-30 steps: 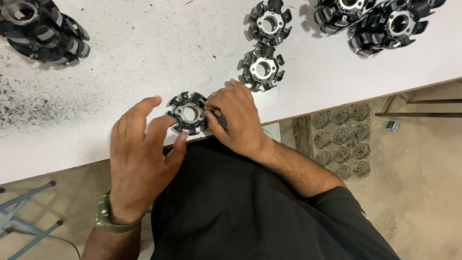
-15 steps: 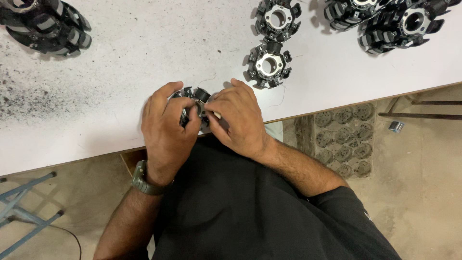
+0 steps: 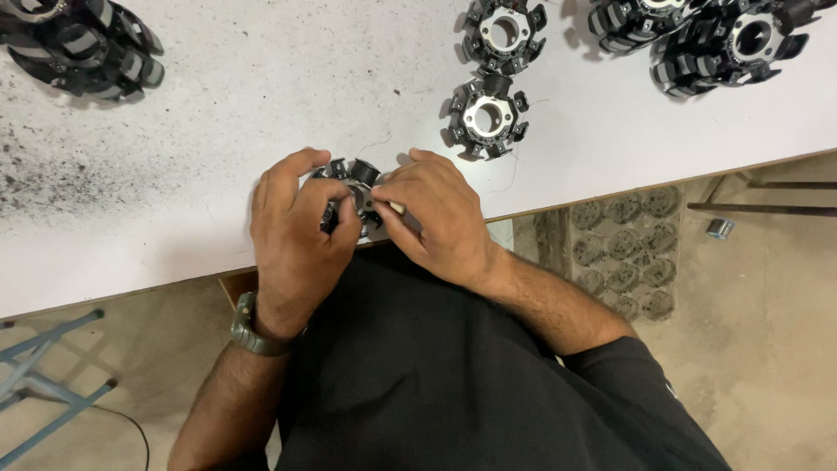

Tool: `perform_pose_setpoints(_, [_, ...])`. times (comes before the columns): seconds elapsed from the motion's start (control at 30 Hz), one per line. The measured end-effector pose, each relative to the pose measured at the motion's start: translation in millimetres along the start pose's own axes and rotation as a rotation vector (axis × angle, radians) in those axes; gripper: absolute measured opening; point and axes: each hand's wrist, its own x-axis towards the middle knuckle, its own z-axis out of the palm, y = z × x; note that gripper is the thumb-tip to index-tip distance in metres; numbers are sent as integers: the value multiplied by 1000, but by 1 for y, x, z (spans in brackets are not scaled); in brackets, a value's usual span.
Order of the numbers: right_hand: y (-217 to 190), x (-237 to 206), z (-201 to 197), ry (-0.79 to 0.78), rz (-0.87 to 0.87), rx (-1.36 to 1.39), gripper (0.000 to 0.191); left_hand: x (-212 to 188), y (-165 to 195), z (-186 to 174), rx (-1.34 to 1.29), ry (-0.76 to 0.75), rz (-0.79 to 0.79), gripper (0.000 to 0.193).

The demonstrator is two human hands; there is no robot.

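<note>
A black toothed ring part with a silver core (image 3: 356,185) sits at the near edge of the white table (image 3: 261,96). My left hand (image 3: 295,234) wraps over its left side and grips it. From the right, my right hand (image 3: 436,218) pinches the same part, with a thin pale piece showing between its fingers. Both hands hide most of the part.
Two more toothed rings lie beyond my hands, one close (image 3: 486,115) and one farther back (image 3: 504,31). Stacks of such rings sit at the far right (image 3: 706,30) and far left (image 3: 74,44). Black dust speckles the table's left. A blue metal frame (image 3: 44,366) stands on the floor.
My left hand has moved from flat on the table beside the part to closed over its left side. The right hand has stayed on the part.
</note>
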Motion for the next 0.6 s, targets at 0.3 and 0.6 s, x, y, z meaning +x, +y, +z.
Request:
perform_pose_setpoints(0.3, [-3,6,-1,-45,7,-61,24,0,-1,-2,32,-41,40,19])
perform_pose_setpoints(0.6, [-8,11,-4,-29,32,-22,20,-1,4,12,-40,38,-50,16])
